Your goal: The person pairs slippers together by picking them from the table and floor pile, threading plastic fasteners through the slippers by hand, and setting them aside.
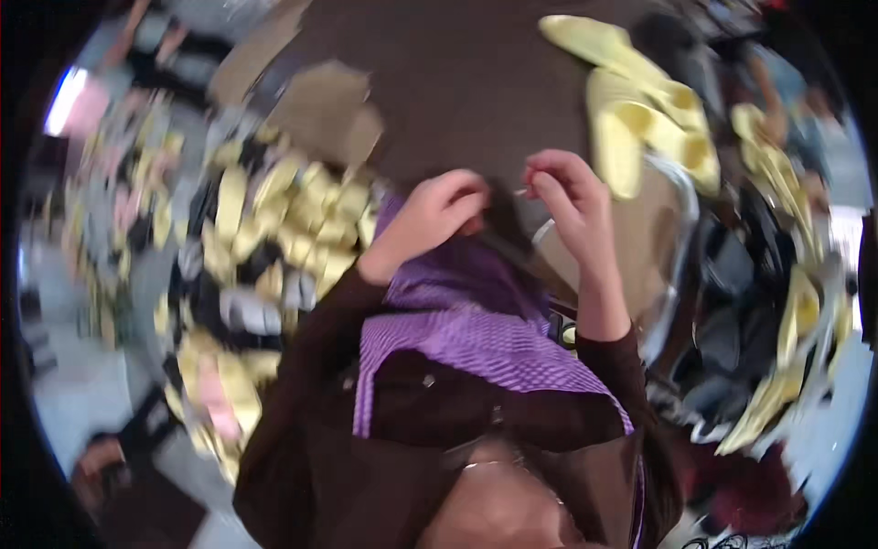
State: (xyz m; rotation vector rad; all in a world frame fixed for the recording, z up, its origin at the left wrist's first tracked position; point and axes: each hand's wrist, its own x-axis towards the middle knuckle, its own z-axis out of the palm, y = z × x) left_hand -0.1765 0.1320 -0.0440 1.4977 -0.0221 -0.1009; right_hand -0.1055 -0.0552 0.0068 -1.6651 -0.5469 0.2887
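My left hand (441, 212) is held above my lap with its fingers curled together. Motion smears its fingertips, and whatever they may grip is hidden. Opposite it, my right hand (574, 197) pinches thumb and fingers together. A tiny pale sliver shows at these fingertips, too small to name. The hands are a short gap apart, over the near edge of the dark brown table (457, 82). Beneath them lies my purple checked apron (466, 343). Pale yellow slipper-shaped pieces (615, 137) lie in a small group just beyond my right hand.
A heap of yellow shoe-shaped pieces (306, 215) fills the left side. Brown cardboard (327, 112) lies at the table's far left. Close on my right stands a chair with a curved metal frame (681, 242), with dark items (732, 302) beyond it. Other people are at the far edges.
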